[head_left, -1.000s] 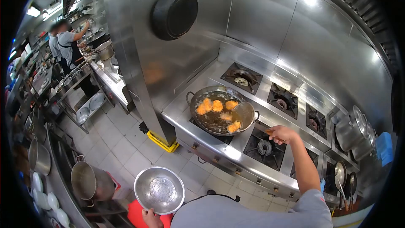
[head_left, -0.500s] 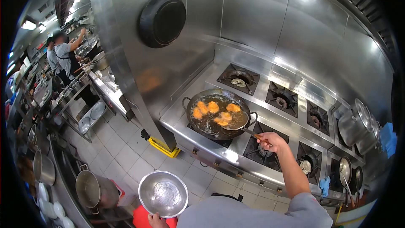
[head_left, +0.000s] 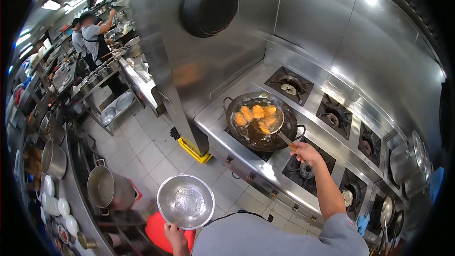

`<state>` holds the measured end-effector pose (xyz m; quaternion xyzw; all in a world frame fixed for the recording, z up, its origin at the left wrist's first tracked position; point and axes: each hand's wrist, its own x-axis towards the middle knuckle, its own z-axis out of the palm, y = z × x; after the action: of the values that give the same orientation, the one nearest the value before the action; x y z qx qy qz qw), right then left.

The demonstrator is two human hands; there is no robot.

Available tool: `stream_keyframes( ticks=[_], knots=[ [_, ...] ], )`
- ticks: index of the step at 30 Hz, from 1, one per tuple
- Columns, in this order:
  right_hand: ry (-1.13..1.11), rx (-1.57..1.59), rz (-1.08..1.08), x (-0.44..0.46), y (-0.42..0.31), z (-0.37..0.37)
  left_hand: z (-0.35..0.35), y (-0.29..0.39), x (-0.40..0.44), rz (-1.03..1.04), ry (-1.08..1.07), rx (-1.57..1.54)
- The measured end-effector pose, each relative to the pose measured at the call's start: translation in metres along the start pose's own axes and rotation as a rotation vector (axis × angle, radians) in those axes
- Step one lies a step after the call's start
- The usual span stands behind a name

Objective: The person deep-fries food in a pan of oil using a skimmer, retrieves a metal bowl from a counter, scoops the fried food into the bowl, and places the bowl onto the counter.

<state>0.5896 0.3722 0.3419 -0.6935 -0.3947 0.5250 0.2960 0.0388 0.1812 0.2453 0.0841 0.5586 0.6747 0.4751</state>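
My right hand [head_left: 306,153] is closed around the wooden handle of a skimmer [head_left: 286,140]. Its round head lies in the oil of a dark two-handled wok [head_left: 251,144] on the stove. Several golden-orange fried pieces [head_left: 258,112] are bunched in the oil, some over or against the skimmer head. Down at the bottom, my left hand [head_left: 174,235] grips the rim of a metal colander [head_left: 186,200] with a perforated base. No food shows inside the colander, which is held above the floor, apart from the wok.
Burners [head_left: 289,86] surround the wok, and stacked pots [head_left: 403,161] stand at the right. A black pan [head_left: 211,5] hangs on the steel wall. Left of me are a large stockpot [head_left: 110,187] and a red round object [head_left: 159,232]. Co-workers [head_left: 92,35] stand far left.
The skimmer has swept farther into the wok, and the fried pieces have drawn closer together. My view has shifted, moving the stove right in the picture. The colander stays in my left hand.
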Motion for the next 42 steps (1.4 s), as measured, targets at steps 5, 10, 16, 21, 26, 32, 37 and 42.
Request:
stream_keyframes(
  ticks=[5,10,16,21,26,32,37,42],
  knots=[
    [-0.074,0.022,-0.046,0.013,0.000,0.004,-0.004,0.000,-0.009,0.003,0.059,-0.011],
    [-0.122,0.091,-0.044,0.013,0.002,0.024,-0.003,0.008,-0.020,-0.017,0.055,0.027],
    [-0.115,0.209,-0.035,0.011,0.020,0.062,-0.017,-0.002,-0.009,-0.041,0.011,0.009],
    [-0.148,0.293,-0.008,-0.007,0.020,0.075,-0.017,-0.001,-0.003,-0.039,-0.028,0.016],
    [-0.042,0.243,-0.008,-0.004,0.023,0.078,-0.011,0.002,-0.002,-0.052,-0.028,0.029],
    [0.002,0.272,-0.071,-0.015,0.028,0.095,-0.001,0.007,0.000,-0.069,-0.083,0.036],
    [0.028,0.360,-0.126,-0.016,0.047,0.110,0.008,0.010,0.001,-0.058,-0.050,0.052],
    [0.124,0.421,-0.135,-0.024,0.053,0.111,0.007,0.004,0.021,-0.047,-0.065,0.033]
  ],
)
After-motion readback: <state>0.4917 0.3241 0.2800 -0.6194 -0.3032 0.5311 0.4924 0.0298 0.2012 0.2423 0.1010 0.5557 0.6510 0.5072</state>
